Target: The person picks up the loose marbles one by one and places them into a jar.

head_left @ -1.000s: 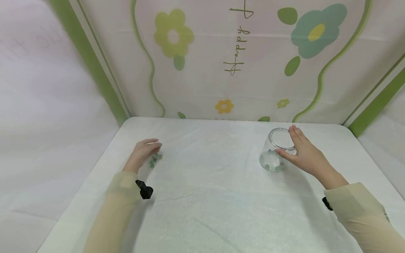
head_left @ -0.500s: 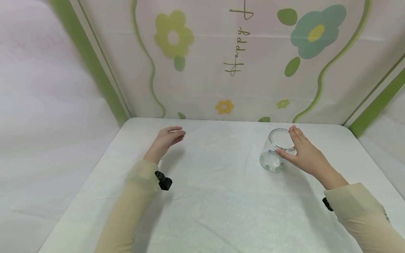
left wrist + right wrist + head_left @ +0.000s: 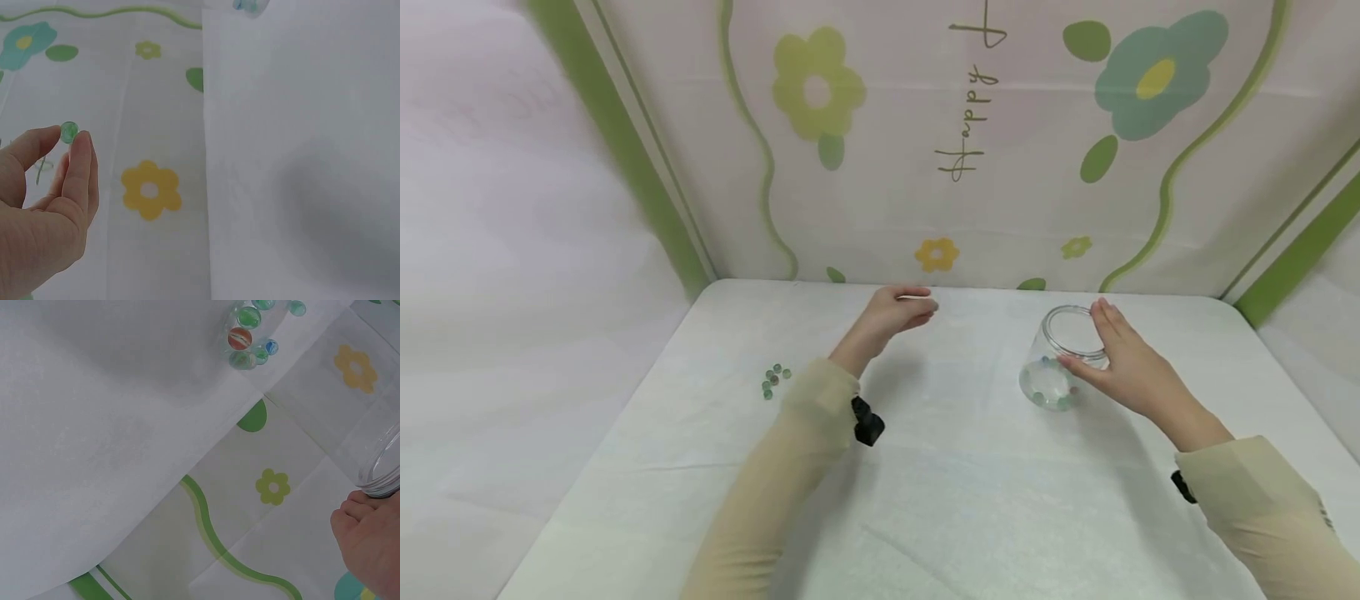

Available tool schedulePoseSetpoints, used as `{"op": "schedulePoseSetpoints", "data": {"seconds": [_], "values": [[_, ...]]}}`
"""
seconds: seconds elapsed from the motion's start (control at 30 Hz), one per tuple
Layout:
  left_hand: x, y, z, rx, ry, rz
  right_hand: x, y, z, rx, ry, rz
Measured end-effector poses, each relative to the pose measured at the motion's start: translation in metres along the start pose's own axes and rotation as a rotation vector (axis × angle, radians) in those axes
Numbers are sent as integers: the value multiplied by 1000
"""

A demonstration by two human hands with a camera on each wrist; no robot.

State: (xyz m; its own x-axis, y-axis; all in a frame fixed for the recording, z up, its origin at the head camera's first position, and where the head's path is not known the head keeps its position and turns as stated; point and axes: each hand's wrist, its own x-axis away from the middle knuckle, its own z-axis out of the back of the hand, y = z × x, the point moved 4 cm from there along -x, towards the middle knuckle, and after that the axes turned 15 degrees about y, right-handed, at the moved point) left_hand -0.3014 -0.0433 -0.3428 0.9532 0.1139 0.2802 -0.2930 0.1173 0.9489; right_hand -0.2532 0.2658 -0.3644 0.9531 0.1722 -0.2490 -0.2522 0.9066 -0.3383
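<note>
My left hand (image 3: 886, 323) is raised over the table left of the jar. In the left wrist view, its thumb and fingertips pinch a clear green marble (image 3: 69, 132). A clear glass jar (image 3: 1034, 354) stands on the right side of the table with its mouth uncovered. My right hand (image 3: 1133, 371) holds the jar by the rim, thumb at the near side and fingers at the far right. Several marbles lie on the jar's bottom, among them a green marble (image 3: 249, 317) and a reddish-brown marble (image 3: 240, 339) in the right wrist view.
A small group of loose green marbles (image 3: 767, 386) lies on the left part of the white-covered table (image 3: 940, 500). Behind the table's far edge hangs a flower-printed cloth (image 3: 880, 192). White cloth walls stand at both sides.
My left hand has left the loose marbles and moved right and slightly away from me, toward the jar, carrying one marble. My right hand and the jar have stayed in place.
</note>
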Motion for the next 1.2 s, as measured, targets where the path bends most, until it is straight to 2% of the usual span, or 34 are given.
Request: {"op": "schedulePoseSetpoints", "data": {"seconds": [0.27, 0.37, 0.57, 0.83, 1.2], "values": [[16, 11, -59, 24, -71, -48, 0, 0, 0, 7, -10, -7], [19, 13, -76, 46, -86, -59, -1, 1, 0, 11, -13, -9], [26, 16, -102, 102, -63, -61, -2, 2, 0, 14, -18, -16], [37, 14, -125, 115, -33, -61, -1, 2, -1, 4, -24, -20], [35, 13, -139, 101, -20, -65, -1, 0, 0, -5, -46, -30]]}}
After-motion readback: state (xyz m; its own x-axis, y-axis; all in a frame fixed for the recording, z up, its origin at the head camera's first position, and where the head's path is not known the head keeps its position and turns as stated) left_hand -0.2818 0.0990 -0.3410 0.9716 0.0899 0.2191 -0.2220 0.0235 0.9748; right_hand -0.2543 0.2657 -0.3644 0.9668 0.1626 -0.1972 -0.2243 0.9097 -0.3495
